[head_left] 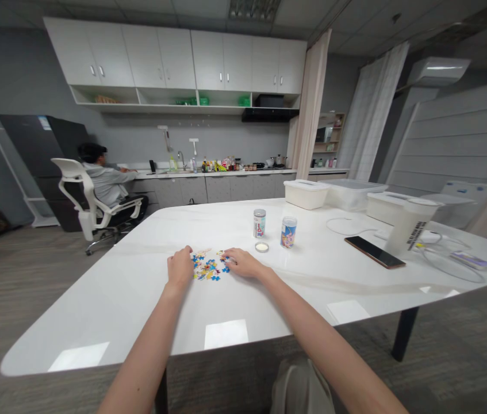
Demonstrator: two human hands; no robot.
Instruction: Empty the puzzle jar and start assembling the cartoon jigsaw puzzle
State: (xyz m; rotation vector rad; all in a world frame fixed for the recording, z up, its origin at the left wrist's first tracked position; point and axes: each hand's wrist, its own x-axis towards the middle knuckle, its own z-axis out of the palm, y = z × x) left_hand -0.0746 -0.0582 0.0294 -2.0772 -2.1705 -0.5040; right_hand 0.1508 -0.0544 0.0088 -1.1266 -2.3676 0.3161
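Observation:
Colourful jigsaw puzzle pieces (209, 268) lie in a loose patch on the white table (140, 299). At the patch's left edge rests my left hand (180, 267), its fingers curled beside the pieces; whether anything is between them is hidden. My right hand (241, 263) reaches over the right edge of the patch, fingers bent and apart, touching pieces there. Beyond the right hand stand a can with a silver top (259, 223) and a clear-topped can with a blue and pink picture (288, 232). A round lid (261, 247) lies flat in front of them.
White storage boxes (306, 194) line the table's far right. Nearer are a dark phone (374, 252), a tall white cup (413, 227) and looped cables (450, 275). A person (107, 181) sits on a white chair (92, 201) at the back left, by a kitchen counter.

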